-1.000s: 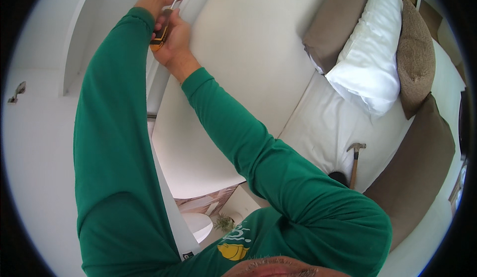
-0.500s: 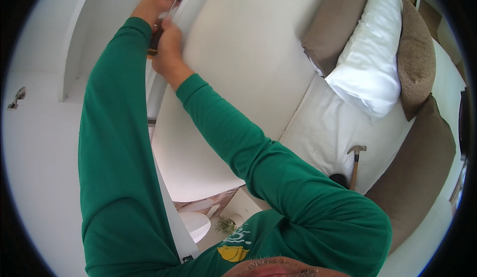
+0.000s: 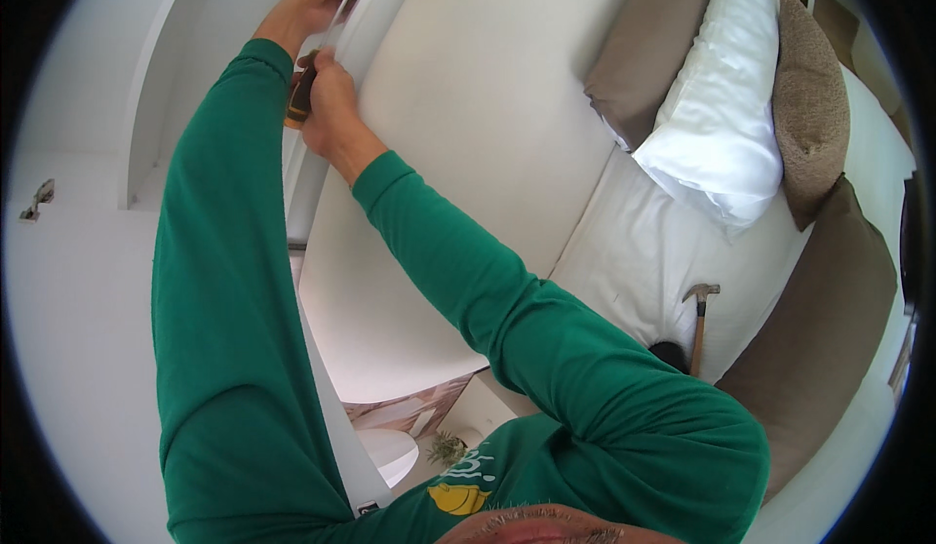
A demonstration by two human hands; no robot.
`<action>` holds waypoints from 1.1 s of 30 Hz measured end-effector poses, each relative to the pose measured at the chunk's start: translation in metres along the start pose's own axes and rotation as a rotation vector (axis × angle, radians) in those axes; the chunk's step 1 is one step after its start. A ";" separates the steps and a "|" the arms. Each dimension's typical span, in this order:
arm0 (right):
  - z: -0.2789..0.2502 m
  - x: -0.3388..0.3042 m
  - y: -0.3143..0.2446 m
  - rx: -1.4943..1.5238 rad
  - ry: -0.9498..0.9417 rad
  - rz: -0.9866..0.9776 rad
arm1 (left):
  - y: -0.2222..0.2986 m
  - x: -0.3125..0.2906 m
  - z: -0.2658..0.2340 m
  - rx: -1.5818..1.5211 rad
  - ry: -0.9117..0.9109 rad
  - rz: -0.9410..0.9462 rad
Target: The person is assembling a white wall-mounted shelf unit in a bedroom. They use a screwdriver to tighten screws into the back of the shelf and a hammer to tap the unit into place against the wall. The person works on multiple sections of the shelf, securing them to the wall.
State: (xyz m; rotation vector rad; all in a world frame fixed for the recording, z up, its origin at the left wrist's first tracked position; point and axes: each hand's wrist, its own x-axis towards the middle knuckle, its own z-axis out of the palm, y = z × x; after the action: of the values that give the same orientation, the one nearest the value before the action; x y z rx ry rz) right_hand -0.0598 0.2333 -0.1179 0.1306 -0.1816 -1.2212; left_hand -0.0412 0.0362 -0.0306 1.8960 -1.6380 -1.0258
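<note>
A screwdriver (image 3: 302, 94) with a dark and orange handle and a thin metal shaft is gripped in my right hand (image 3: 333, 105). Its shaft slants up toward the inner edge of a white cabinet (image 3: 136, 105) at the upper left. Close to the shaft's tip is my left hand (image 3: 314, 3), its fingers bent together against the cabinet edge. What those fingers hold, if anything, is too small and partly hidden. Both arms, in green sleeves, reach up and to the left.
A metal hinge (image 3: 37, 200) sits on the white panel at far left. Beside my hands stands a large cream padded panel (image 3: 468, 105). On the white bed or sofa to the right lie a claw hammer (image 3: 699, 325), brown cushions (image 3: 814, 349) and a white satin cushion (image 3: 726, 105).
My right hand has drawn slightly down with the screwdriver, and more of its handle shows. The left hand has stayed near the tip. The view has shifted a little.
</note>
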 end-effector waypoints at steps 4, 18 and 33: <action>-0.003 0.003 0.003 0.156 -0.061 0.029 | -0.006 0.011 -0.008 -0.064 -0.007 0.021; -0.002 0.005 0.006 0.111 -0.067 -0.090 | -0.013 0.013 -0.010 -0.073 -0.008 0.026; 0.003 0.013 0.016 0.526 -0.291 -0.011 | -0.011 0.042 -0.042 0.048 -0.004 0.075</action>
State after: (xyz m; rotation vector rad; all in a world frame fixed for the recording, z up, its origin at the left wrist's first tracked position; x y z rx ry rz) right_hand -0.0415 0.2266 -0.1110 0.4107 -0.7564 -1.1765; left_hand -0.0010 -0.0077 -0.0223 1.8490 -1.7365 -0.9689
